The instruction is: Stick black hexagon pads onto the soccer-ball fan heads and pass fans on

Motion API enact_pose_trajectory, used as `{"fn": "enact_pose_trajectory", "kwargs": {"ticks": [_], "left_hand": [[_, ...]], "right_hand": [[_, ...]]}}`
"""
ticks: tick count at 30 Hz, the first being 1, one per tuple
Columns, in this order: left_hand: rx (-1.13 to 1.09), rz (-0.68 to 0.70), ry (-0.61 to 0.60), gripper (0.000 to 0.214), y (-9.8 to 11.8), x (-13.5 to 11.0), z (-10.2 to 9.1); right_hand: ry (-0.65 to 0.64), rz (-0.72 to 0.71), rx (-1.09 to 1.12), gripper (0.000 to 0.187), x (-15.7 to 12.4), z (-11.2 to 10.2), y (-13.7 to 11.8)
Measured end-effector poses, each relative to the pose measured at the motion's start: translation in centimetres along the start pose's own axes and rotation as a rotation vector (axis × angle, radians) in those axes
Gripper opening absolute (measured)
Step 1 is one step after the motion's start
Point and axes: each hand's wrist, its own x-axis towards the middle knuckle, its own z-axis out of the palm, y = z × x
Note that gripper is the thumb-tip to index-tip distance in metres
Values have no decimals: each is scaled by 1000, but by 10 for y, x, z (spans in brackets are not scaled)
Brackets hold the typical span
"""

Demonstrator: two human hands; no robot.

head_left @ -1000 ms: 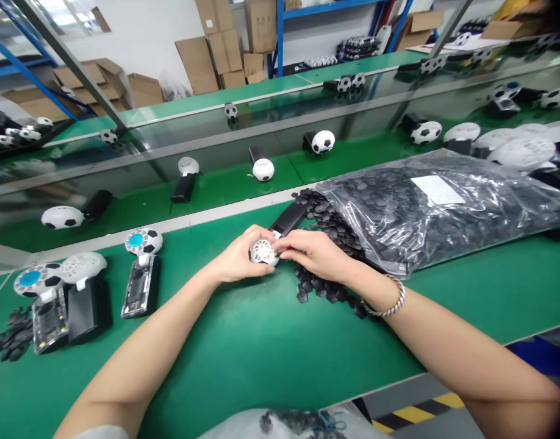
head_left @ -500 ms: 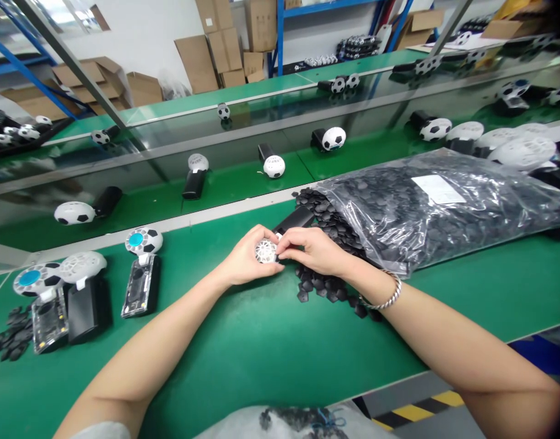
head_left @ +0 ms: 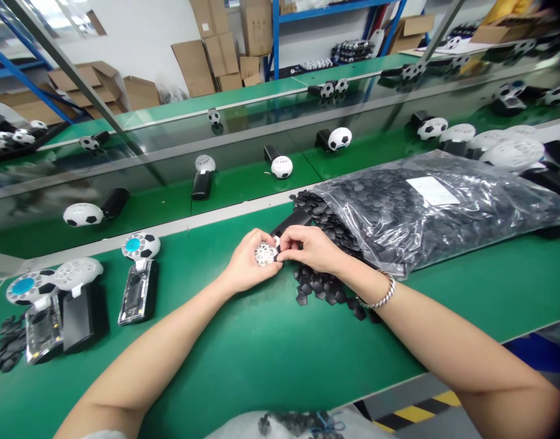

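My left hand [head_left: 251,261] is wrapped round the white, openwork soccer-ball head [head_left: 265,254] of a device. Its black handle [head_left: 291,222] points away to the upper right, partly behind my right hand [head_left: 305,249]. My right thumb and forefinger are pinched at the ball's right edge, on a small black piece [head_left: 277,258] that is mostly hidden. Just right of my hands, loose black pentagon pieces [head_left: 323,286] lie on the green table [head_left: 243,353]. More of them spill from the mouth of a clear plastic bag [head_left: 390,225].
At left stand soccer-ball devices with clear housings [head_left: 138,289], beside a small heap of black pieces [head_left: 5,344]. Beyond the table edge, a green conveyor belt [head_left: 238,186] carries several ball-headed devices [head_left: 281,166]. White ball devices [head_left: 513,152] crowd behind the bag.
The devices on the conveyor belt have shifted to the right. Both hands stay together at the ball, which has turned slightly in my left hand. The view has shifted a little.
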Motion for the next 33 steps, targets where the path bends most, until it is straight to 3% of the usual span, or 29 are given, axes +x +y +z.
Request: {"fn": "enact_pose_trajectory", "kwargs": {"ticks": [9, 19, 28, 33], "left_hand": [[43, 8, -18, 31, 1, 0, -2], [32, 7, 79, 26, 1, -2, 5], [-4, 7, 109, 27, -3, -4, 10], [-18, 3, 134, 25, -5, -2, 10]], "right_hand": [[-41, -127, -3, 4, -3, -1, 4], [-76, -101, -15, 2, 4, -2, 0], [62, 157, 147, 8, -6, 12, -5], [58, 222, 6, 22, -7, 10, -9]]}}
